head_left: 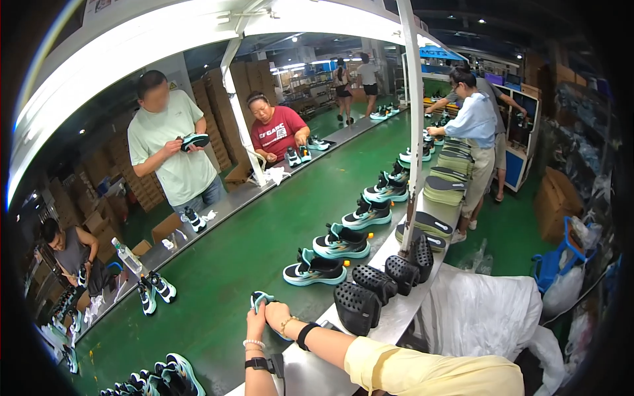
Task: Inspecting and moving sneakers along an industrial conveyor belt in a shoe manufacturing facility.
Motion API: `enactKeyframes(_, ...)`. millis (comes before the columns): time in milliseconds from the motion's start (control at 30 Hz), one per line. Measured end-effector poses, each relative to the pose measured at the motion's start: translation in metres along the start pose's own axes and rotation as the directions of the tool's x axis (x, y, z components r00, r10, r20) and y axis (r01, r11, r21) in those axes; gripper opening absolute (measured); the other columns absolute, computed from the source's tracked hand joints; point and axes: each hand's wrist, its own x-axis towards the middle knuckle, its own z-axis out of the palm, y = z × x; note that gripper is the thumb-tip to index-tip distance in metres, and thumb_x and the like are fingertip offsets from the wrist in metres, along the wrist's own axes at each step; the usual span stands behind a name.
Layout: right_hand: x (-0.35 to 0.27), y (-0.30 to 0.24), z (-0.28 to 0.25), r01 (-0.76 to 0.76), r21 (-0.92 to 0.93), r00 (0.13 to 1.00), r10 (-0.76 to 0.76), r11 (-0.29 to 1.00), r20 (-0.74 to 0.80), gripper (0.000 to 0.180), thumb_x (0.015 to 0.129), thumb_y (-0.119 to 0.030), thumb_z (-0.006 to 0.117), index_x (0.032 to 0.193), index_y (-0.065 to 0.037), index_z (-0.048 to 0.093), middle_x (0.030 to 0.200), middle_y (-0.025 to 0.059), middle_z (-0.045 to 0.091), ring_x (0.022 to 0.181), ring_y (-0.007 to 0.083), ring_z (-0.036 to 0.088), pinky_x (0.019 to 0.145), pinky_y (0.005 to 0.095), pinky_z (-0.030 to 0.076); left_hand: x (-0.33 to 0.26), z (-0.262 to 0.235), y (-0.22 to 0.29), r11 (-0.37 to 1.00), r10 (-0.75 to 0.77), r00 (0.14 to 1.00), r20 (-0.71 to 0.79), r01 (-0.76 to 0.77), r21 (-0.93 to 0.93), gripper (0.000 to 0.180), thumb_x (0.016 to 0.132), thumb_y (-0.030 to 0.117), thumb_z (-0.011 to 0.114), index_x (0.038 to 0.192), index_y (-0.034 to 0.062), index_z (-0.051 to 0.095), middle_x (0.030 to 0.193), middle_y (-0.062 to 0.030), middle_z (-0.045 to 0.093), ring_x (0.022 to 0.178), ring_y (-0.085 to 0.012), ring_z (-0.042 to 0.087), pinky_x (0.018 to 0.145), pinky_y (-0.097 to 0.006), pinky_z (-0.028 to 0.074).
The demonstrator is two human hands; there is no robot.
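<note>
A black sneaker with a light-blue sole (261,298) is between my hands at the near edge of the green conveyor belt, mostly covered by my fingers. My left hand (255,322), with a beaded bracelet and a dark wristband below it, closes on the shoe from the left. Pressed against its right side is my right hand (278,315), fingers curled around it; part of the sole shows beneath. Just beyond, a matching sneaker (316,270) with an orange tag heads a row of similar shoes along the belt's right side. Several black perforated shoe-shaped forms (356,308) stand on the metal ledge to the right.
More sneakers (175,377) lie together at the near left of the belt (231,247). Green insoles (444,191) are stacked along the right ledge, past a white post (413,119). White plastic sheeting (485,310) drapes at right. Several co-workers handle shoes across and farther along the belt.
</note>
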Motion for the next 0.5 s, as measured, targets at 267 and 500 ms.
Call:
enactKeyframes(267,-0.001,0.016,-0.009,0.037,0.096,0.995,-0.046,0.995,0.093,0.026,0.091,-0.02,0.051,0.089,-0.008,0.074,0.09,0.0146,0.073,0.083,0.0288,0.073,0.073,0.041,0.058,-0.004,0.009,-0.013,0.99,0.046,0.998,0.049,-0.039,-0.135,0.046,0.095,0.037,0.058,0.112,-0.0048,0.066,0.103,-0.0178,0.07,0.098,-0.023,0.065,0.086,-0.036,0.05)
enactKeyframes(500,-0.055,0.008,-0.073,0.225,-0.043,0.965,-0.217,0.973,0.147,0.03,0.077,-0.037,0.068,0.081,-0.007,0.073,0.083,0.013,0.072,0.08,0.0282,0.072,0.069,0.0397,0.057,0.005,-0.022,-0.001,0.984,0.172,0.969,0.177,-0.179,0.024,0.075,0.069,0.031,0.084,0.13,-0.0029,0.055,0.114,-0.0177,0.068,0.108,-0.0271,0.065,0.094,-0.035,0.049)
